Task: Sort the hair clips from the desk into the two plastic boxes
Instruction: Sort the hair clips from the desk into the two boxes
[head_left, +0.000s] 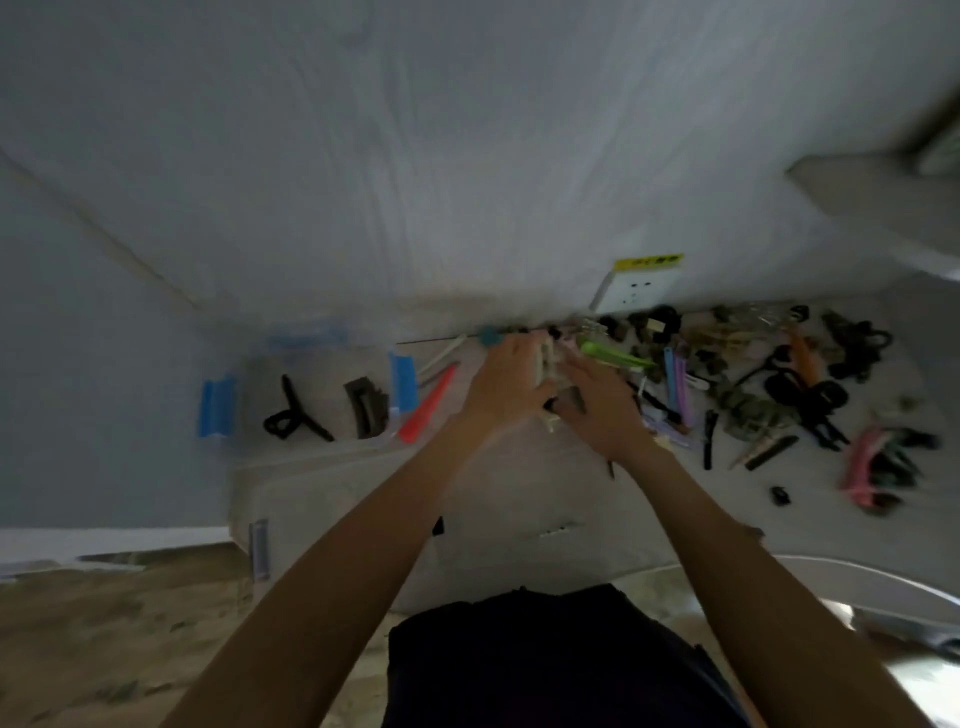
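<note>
A heap of hair clips in black, olive, pink and purple covers the right side of the white desk. On the left stands a clear plastic box with blue latches; a black claw clip and a dark rectangular clip lie inside it. A second clear box beside it holds a red clip. My left hand and my right hand meet above the desk's middle, both closed around a pale clip. A green clip lies just behind my right hand.
The desk stands against a white wall with a socket. A small black piece lies near the front right. A brownish floor lies to the left, below the desk's edge. A white chair rim curves at lower right.
</note>
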